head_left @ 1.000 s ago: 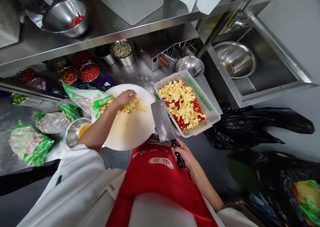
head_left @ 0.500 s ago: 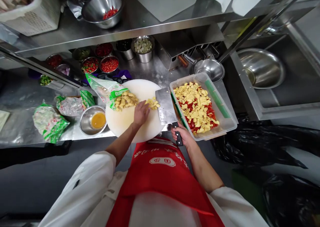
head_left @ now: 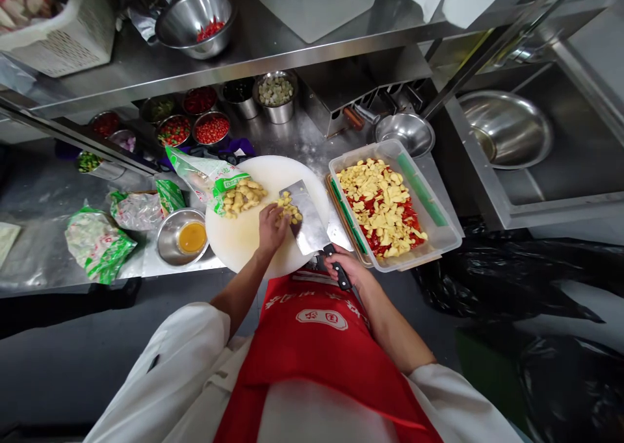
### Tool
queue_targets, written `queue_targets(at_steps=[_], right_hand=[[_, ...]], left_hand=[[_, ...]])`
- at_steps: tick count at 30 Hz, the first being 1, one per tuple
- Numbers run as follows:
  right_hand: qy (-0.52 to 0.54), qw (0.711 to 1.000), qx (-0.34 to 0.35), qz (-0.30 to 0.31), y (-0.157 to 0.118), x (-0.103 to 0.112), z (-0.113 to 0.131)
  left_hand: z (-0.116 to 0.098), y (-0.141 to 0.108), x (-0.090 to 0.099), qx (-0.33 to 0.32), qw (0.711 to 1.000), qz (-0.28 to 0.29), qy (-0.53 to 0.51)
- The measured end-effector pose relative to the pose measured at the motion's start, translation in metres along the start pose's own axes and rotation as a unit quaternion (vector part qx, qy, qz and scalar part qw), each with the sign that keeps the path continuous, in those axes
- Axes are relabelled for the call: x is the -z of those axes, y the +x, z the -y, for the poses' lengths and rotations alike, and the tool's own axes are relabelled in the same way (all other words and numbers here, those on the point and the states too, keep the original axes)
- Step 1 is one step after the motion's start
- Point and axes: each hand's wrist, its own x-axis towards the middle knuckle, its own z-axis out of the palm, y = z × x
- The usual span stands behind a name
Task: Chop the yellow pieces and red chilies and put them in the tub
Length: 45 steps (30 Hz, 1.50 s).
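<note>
You are, it seems, gathering cut pieces onto the cleaver (head_left: 312, 222): your left grip (head_left: 273, 227) presses at the pale cut pieces (head_left: 288, 208), which sit along the left edge of the blade, some apparently on the steel. That grip is half curled, fingers bent (whether it pinches any piece, you cannot tell from here). Your right grip (head_left: 347, 265) is closed around the black riveted handle (head_left: 338, 267), with the blade lying broadside, low over the cutting board (head_left: 238, 245). The next move, as I judge it, calls for a level blade and a light guarding touch from your left, so nothing slides off before a carry.

The board is a thick, round, smooth white slab. On its far left, knobbly, tan uncut pieces (head_left: 244, 196) spill from a crinkled plastic bag (head_left: 207, 177) printed green. To your right stands a cloudy, rectangular plastic tub (head_left: 441, 232), where matt, flat yellow slices (head_left: 383, 189) cover glossy red chopped stuff (head_left: 412, 217). Left of the board, a shiny steel bowl (head_left: 166, 240) with yellow-orange contents (head_left: 192, 237) rests on the scuffed metal desk (head_left: 39, 241).
</note>
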Motion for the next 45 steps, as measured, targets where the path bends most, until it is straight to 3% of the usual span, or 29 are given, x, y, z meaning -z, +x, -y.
queue_targets(at_steps=[2, 4, 9, 17, 20, 25, 29, 32, 35, 37, 39, 41, 43, 44, 45], right_hand=[[-0.005, 1.0, -0.006, 0.001, -0.002, 0.001, 0.0], [-0.011, 1.0, -0.011, 0.003, -0.004, 0.001, 0.002], [-0.019, 1.0, -0.019, 0.002, -0.001, -0.006, 0.004], [0.003, 1.0, 0.005, -0.003, 0.002, -0.039, -0.014], [0.009, 0.998, 0.053, -0.014, -0.014, -0.036, -0.006], [0.023, 0.982, 0.173, -0.073, -0.057, -0.016, 0.026], [0.082, 0.956, 0.245, -0.138, -0.092, -0.008, 0.049], [0.123, 0.943, 0.272, -0.145, -0.119, -0.001, 0.05], [0.153, 0.94, 0.264, -0.152, -0.149, 0.007, 0.031], [0.173, 0.937, 0.258, -0.158, -0.167, 0.012, 0.009], [0.191, 0.933, 0.256, -0.169, -0.18, 0.017, -0.014], [0.209, 0.924, 0.26, -0.187, -0.183, 0.02, -0.033], [0.225, 0.914, 0.268, -0.205, -0.179, 0.021, -0.045], [0.231, 0.91, 0.271, -0.21, -0.175, 0.022, -0.048], [0.239, 0.907, 0.273, -0.213, -0.17, 0.022, -0.05]], left_hand=[[0.005, -0.002, 0.001, 0.052, 0.998, -0.039, 0.022], [0.007, 0.001, -0.003, 0.086, 0.994, -0.042, 0.045], [-0.003, 0.02, -0.024, 0.029, 0.997, 0.012, 0.071], [-0.021, 0.031, -0.035, 0.023, 1.0, -0.016, 0.006], [-0.05, 0.049, -0.039, -0.014, 1.0, 0.001, -0.009], [-0.14, 0.082, -0.06, -0.128, 0.99, 0.037, -0.046], [-0.202, 0.085, -0.097, -0.267, 0.955, 0.114, -0.067], [-0.22, 0.085, -0.137, -0.327, 0.925, 0.177, -0.083], [-0.214, 0.103, -0.17, -0.272, 0.936, 0.22, -0.041], [-0.201, 0.126, -0.172, -0.254, 0.935, 0.249, -0.002], [-0.181, 0.154, -0.157, -0.279, 0.926, 0.255, 0.001], [-0.157, 0.184, -0.129, -0.274, 0.937, 0.217, 0.001], [-0.131, 0.211, -0.102, -0.189, 0.967, 0.161, 0.064], [-0.119, 0.222, -0.093, -0.137, 0.971, 0.16, 0.117], [-0.108, 0.23, -0.088, -0.095, 0.959, 0.202, 0.175]])
